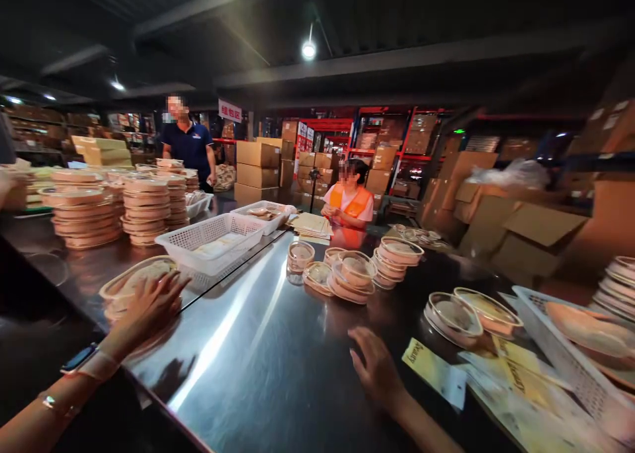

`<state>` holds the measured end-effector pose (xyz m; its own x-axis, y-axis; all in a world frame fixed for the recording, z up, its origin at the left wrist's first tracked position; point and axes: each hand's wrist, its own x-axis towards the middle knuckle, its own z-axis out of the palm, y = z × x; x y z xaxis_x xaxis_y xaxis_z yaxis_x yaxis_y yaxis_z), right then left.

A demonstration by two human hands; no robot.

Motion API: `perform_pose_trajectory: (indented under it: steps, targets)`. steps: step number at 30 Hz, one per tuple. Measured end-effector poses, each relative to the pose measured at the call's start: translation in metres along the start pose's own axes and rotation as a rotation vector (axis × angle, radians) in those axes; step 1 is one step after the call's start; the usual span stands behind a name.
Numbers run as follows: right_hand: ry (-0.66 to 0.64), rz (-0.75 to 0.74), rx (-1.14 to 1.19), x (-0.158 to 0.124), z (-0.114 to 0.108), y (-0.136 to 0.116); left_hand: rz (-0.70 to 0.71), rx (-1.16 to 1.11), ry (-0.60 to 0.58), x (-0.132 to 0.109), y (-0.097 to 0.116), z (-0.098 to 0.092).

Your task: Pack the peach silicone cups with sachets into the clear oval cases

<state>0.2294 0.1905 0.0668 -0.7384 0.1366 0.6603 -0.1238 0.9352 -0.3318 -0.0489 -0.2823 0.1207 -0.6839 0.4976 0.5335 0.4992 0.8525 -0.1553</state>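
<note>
My left hand (151,304) rests over a short stack of oval, pinkish packs (141,274) with clear-looking tops, at the near left edge of the table. Its fingers are stretched out and spread on the top pack. A dark watch and bracelets are on that wrist. Low over the bare metal, my right hand (372,360) has its fingers apart and holds nothing. Nearest to it are a yellow printed card (421,360) on its right and a group of similar packs (352,278) beyond it.
White perforated baskets stand at the centre left (213,245) and far right (565,347). Tall stacks of packs (82,208) fill the left side. A person in an orange vest (354,202) sits across the table (268,367); another in dark blue (188,149) stands behind. Cardboard boxes line the back.
</note>
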Motion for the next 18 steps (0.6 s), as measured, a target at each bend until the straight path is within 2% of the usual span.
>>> perform_pose_trajectory:
  steps: [2, 5, 7, 8, 10, 12, 13, 15, 18]
  targets:
    - [0.081, 0.011, -0.112, 0.049, 0.003, 0.023, 0.100, -0.064, -0.020, 0.009, 0.033, 0.003]
    - [0.210, 0.160, -0.139, 0.118, 0.015, 0.057, 0.200, -0.135, -0.033, 0.021, 0.092, 0.000]
    - [0.237, 0.190, -0.106, 0.146, 0.027, 0.074, 0.242, -0.200, -0.039, 0.027, 0.130, -0.002]
    - [0.244, 0.188, -0.093, 0.152, 0.033, 0.080, 0.251, -0.351, -0.049, 0.029, 0.147, -0.002]
    - [0.267, 0.170, -0.079, 0.151, 0.042, 0.086, 0.181, -0.820, -0.102, 0.032, 0.181, -0.003]
    - [0.290, 0.133, -0.067, 0.137, 0.045, 0.084, -0.005, -1.337, -0.208, 0.035, 0.213, -0.003]
    - [0.295, 0.103, -0.059, 0.126, 0.044, 0.079, -0.095, -1.503, -0.265, 0.036, 0.230, -0.003]
    - [0.285, 0.028, -0.046, 0.099, 0.040, 0.063, -0.224, -1.687, -0.374, 0.038, 0.262, -0.004]
    - [0.238, -0.115, -0.030, 0.048, 0.031, 0.033, -0.301, -1.919, -0.534, 0.036, 0.305, -0.015]
